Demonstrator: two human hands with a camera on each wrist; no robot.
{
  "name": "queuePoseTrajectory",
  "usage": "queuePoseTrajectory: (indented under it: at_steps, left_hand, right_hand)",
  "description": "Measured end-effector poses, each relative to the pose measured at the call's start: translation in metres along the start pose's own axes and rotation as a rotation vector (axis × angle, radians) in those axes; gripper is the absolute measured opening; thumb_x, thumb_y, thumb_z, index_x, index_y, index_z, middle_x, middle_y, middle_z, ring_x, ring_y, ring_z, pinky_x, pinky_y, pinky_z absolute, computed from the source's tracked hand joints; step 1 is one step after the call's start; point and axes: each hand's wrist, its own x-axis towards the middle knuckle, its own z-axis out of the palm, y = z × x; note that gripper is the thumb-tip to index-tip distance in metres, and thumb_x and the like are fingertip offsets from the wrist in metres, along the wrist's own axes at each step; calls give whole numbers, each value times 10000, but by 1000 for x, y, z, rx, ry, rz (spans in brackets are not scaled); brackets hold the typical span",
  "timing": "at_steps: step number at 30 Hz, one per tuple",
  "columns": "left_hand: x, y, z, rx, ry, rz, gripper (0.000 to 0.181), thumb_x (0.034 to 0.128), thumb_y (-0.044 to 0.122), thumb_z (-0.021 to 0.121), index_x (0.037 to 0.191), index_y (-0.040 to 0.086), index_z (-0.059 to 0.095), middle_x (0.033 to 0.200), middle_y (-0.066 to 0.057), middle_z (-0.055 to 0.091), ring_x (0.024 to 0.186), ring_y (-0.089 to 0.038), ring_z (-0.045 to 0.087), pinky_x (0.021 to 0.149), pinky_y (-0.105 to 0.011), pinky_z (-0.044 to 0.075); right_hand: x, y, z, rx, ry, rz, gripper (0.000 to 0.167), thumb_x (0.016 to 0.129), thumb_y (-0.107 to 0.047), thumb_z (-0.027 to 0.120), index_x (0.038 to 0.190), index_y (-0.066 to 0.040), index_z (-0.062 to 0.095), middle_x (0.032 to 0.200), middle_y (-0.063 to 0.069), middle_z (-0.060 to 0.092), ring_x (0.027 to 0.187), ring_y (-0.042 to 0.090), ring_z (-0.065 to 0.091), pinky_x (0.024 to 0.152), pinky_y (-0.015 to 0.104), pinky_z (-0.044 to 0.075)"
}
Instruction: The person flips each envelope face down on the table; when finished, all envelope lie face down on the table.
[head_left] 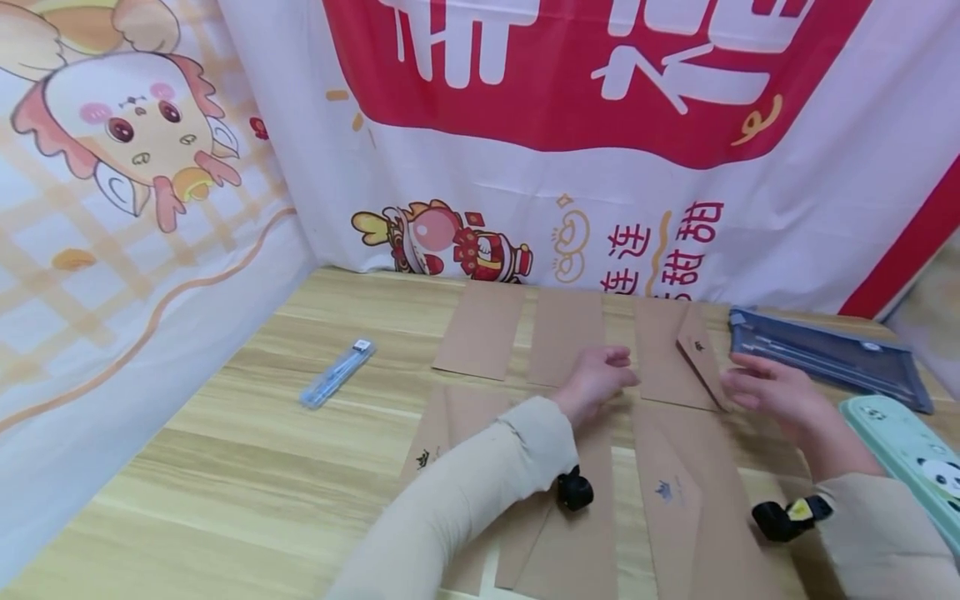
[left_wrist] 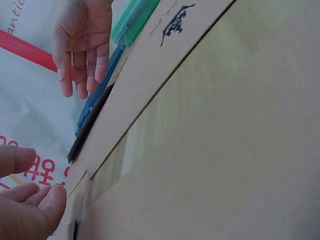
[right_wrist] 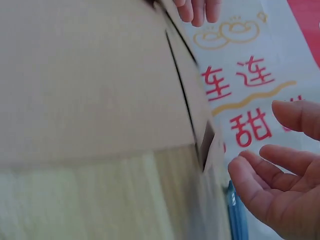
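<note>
Several brown kraft envelopes lie in two rows on the wooden table. On the back-right envelope (head_left: 660, 358), the flap (head_left: 699, 348) with a small dark crown print stands partly raised. My left hand (head_left: 596, 383) hovers left of that envelope, over the back-middle envelope (head_left: 566, 329), fingers relaxed and holding nothing. To the right of the raised flap is my right hand (head_left: 776, 396), loosely spread and also holding nothing. In the right wrist view, a gap shows between the right hand (right_wrist: 275, 195) and the flap (right_wrist: 207, 145). Below lies the front-right envelope (head_left: 675, 500), crown-printed flap down.
A blue mesh zip pouch (head_left: 832, 354) with slim items inside lies at the back right. Nearer stands a mint-green panda case (head_left: 911, 458). A clear pale-blue pack (head_left: 337, 373) lies on the left of the table (head_left: 225, 467). Printed cloth (head_left: 562, 208) hangs behind.
</note>
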Motion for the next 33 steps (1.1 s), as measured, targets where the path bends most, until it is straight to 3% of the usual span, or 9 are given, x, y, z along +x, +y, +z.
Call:
queuePoseTrajectory:
  at_steps: [5,11,19,24,27,33]
  left_hand:
    - [4,-2,7,81,16,-30,488,762,-33,670,1231,69,581,1198,-79,604,1116,-220,551,946,-337,468]
    - [8,-4,11,125,33,-85,520,753,-15,676,1245,124,581,1248,-39,590,1178,-202,519,1022,-345,402]
    - [8,-3,14,61,32,-95,482,762,-56,655,1223,74,591,1184,-76,618,1129,-214,547,996,-343,427]
    - [8,-4,16,-16,84,-82,466,741,-114,636,1188,12,603,1143,-126,628,1094,-233,560,963,-345,454]
    - [6,-3,18,-47,109,-81,479,722,-143,621,1178,4,605,1139,-130,628,1092,-240,559,953,-348,461]
    - [6,0,20,-80,140,-38,484,722,-157,603,1175,12,599,1132,-127,635,1077,-238,580,931,-325,482]
  right_hand:
    - [9,10,-1,89,-68,-36,699,978,-215,427,1436,81,-10,1411,405,154,852,-140,498,826,217,521]
    - [20,11,-2,207,-133,-43,723,972,-97,412,1427,28,-136,1427,415,43,864,-134,516,830,165,500]
    - [24,7,-1,157,-109,-55,764,949,-67,457,1417,79,-129,1406,426,134,857,-122,523,829,166,496]
    - [27,4,0,93,-106,-51,764,945,-53,472,1414,96,-113,1403,411,176,895,-83,529,860,198,496]
    - [27,2,1,51,-114,-37,753,949,-76,476,1421,96,-84,1404,401,196,987,7,543,899,244,490]
    - [28,1,2,50,-142,-13,709,946,-94,488,1425,115,8,1405,390,223,1017,34,538,927,287,482]
